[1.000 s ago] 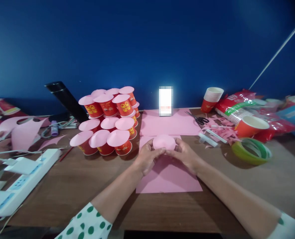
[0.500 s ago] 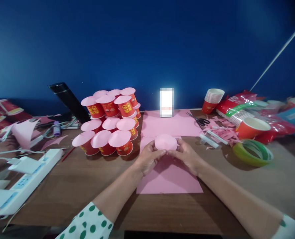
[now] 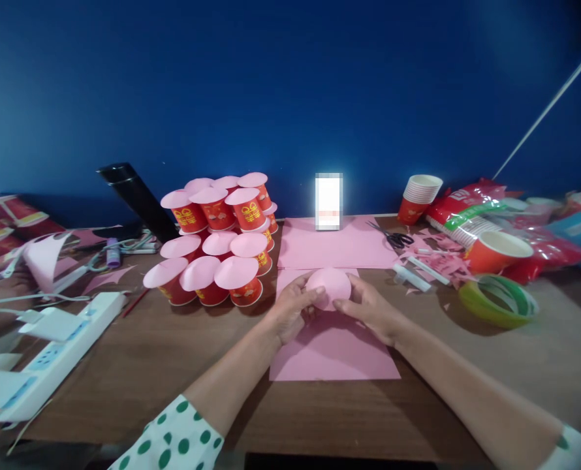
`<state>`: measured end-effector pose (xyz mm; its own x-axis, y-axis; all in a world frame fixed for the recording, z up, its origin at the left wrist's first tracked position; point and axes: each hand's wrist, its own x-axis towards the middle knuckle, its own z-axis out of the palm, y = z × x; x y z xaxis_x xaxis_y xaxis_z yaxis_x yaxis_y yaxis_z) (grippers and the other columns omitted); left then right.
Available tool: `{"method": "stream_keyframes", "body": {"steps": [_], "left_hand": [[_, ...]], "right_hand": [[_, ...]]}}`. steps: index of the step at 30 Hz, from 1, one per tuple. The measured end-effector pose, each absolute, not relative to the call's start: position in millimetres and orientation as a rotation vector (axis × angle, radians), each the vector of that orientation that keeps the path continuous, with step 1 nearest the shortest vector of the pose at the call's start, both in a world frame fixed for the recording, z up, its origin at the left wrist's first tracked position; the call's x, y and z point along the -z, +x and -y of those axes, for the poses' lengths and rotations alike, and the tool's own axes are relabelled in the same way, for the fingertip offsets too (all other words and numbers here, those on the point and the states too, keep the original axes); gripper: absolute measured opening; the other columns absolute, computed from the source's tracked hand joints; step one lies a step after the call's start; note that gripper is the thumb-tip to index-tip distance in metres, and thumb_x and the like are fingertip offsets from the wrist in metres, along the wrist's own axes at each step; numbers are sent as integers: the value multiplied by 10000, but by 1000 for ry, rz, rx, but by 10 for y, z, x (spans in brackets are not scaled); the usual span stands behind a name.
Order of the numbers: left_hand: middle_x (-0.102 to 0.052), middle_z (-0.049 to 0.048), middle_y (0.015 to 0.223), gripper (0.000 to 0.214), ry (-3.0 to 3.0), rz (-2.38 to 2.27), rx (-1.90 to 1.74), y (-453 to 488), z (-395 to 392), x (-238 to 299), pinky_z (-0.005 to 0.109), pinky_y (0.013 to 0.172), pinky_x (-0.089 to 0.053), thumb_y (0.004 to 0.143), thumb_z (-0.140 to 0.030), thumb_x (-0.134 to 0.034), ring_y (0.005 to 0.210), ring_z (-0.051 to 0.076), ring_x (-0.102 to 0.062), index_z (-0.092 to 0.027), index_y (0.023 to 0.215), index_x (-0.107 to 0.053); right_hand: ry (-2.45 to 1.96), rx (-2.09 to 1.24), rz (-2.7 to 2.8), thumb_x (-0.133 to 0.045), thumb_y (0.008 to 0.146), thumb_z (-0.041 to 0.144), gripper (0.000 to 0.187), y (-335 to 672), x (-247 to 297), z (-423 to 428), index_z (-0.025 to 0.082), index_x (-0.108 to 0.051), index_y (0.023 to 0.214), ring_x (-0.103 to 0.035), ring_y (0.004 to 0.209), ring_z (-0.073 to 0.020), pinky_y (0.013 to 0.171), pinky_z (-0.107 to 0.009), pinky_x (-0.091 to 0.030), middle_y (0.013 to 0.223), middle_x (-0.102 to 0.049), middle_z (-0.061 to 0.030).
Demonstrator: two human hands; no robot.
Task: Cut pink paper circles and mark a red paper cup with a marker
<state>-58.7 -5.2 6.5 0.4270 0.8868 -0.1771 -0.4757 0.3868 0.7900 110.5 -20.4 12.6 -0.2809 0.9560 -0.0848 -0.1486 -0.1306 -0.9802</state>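
Observation:
A round pink paper disc (image 3: 330,288) is held up between my two hands, its flat face tipped towards me. My left hand (image 3: 292,308) grips its left edge with the thumb on the face and the fingers behind. On the right edge my right hand (image 3: 373,311) pinches the disc the same way. Whether it is one sheet or several together, I cannot tell. Below my hands lies a pink paper sheet (image 3: 334,356), with more pink sheets (image 3: 337,245) behind it.
Red paper cups (image 3: 239,295) topped with pink discs stand stacked at the left. Beyond them are a black bottle (image 3: 136,199) and a power strip (image 3: 78,349). Scissors (image 3: 395,238), glue sticks (image 3: 412,277), green tape (image 3: 496,303) and cups (image 3: 418,196) lie right. Another person's hand (image 3: 6,294) is far left.
The disc has tilted so that more of its face shows towards me. My thumbs have shifted from its lower edge onto its face. The cups have stayed put.

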Motion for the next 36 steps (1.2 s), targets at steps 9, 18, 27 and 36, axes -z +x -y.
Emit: {"method": "stream_keyframes", "body": {"steps": [9,18,27,36], "left_hand": [[-658,42,921,688,661,-808,-1005,-571,60,-86,218,617,-477,601,-197,-832,702,114,-610,-164,1214,-521],[-647,3,830,696,671,-840,-1011,-581,63,-103,196,554,-454,617,-190,-826,622,92,-591,-182,1232,-502],[-666,35,895,620,649,-769,-1040,-594,51,-81,244,650,-502,654,-245,-807,707,125,-626,-177,1198,-519],[-664,75,1020,665,682,-731,-1028,-599,74,-111,259,667,-504,643,-232,-800,748,148,-634,-181,1239,-508]], "right_hand": [[-1015,-1582,1207,-801,668,339,550,1065,-63,214,192,-560,1140,-633,806,-172,699,-291,-495,931,-685,-43],[-1076,-1584,1217,-790,685,378,575,1115,-61,212,201,-546,1175,-632,741,-171,671,-300,-497,843,-680,-26],[-1036,-1699,1211,-814,666,334,580,1112,-108,219,190,-525,1148,-627,705,-140,653,-266,-479,845,-695,-19],[-1015,-1688,1002,-824,643,384,512,1130,-55,179,208,-558,1044,-627,649,-145,666,-302,-483,789,-684,4]]}}
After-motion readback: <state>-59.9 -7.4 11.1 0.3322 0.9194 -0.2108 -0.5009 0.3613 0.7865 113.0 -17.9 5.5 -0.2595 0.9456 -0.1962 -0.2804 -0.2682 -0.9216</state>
